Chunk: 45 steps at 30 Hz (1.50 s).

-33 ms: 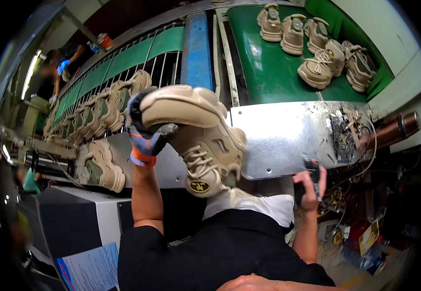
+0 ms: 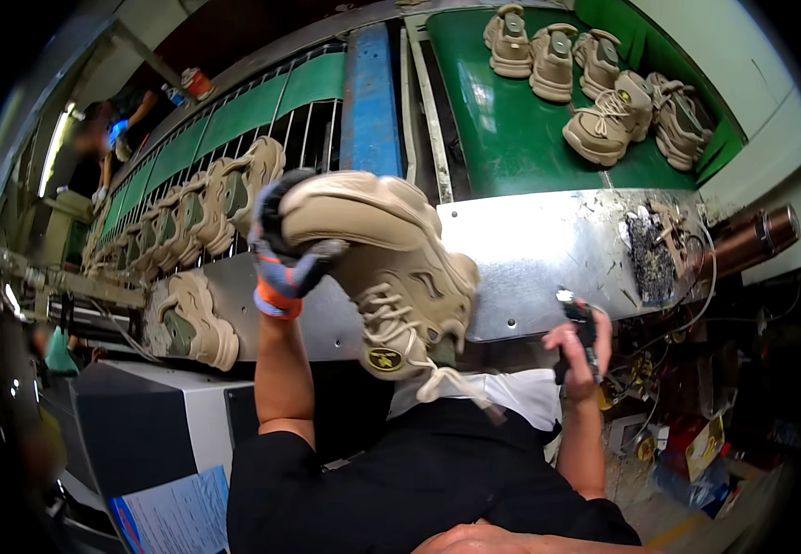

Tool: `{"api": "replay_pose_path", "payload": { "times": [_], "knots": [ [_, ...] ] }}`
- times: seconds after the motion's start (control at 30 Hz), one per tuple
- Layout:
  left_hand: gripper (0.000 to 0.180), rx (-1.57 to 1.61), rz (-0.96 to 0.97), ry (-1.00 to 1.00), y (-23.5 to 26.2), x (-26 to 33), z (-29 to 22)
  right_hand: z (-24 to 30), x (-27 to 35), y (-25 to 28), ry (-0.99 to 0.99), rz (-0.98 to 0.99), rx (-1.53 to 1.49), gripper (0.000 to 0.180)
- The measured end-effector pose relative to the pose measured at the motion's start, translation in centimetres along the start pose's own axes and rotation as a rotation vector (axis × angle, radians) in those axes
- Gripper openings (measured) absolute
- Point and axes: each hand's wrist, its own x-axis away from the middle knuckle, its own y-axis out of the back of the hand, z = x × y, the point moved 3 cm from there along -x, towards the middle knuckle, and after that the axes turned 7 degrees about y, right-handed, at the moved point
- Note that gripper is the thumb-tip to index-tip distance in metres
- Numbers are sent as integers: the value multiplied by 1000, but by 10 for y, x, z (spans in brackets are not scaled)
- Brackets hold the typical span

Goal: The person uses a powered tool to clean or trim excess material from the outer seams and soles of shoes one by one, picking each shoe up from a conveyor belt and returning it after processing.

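My left hand (image 2: 278, 275), in a grey and black glove with an orange cuff, grips a beige sneaker (image 2: 400, 235) by its toe. The shoe is tilted over the metal worktop, its laced front and tongue facing me. From the tongue end a loose lace (image 2: 447, 377) hangs toward my lap. Bare-skinned, my right hand (image 2: 585, 355) closes around a small black hand tool (image 2: 581, 321) with a bright tip. That hand stays apart from the shoe, near the worktop's front edge. What kind of tool it is I cannot make out.
A row of beige sneakers (image 2: 199, 210) stands on the wire rack at left; another sneaker (image 2: 199, 321) lies nearer. Several more (image 2: 608, 120) sit on the green belt (image 2: 484, 138). Dark debris (image 2: 651, 258) and a copper-coloured flask (image 2: 762, 237) are at right. Another person works far left.
My left hand and the sneaker have shifted slightly right and down. The lace hangs out farther. My right hand has moved a little left, and the tool's bright tip now shows.
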Motion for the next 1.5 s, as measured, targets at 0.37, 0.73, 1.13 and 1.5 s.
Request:
{"api": "replay_pose_path", "payload": {
  "times": [0.37,0.73,1.13,1.5],
  "knots": [
    [78,-125,210,-28,-34,-34,1,104,-99,-135,601,592,119,45],
    [70,60,262,39,-30,-62,26,47,-115,-147,262,418,-164,44],
    [65,89,204,84,-9,-74,70,-39,-46,-108,125,390,-189,41],
    [56,101,66,185,24,-62,115,-58,-12,-97,-73,316,-441,35]
  ]
}}
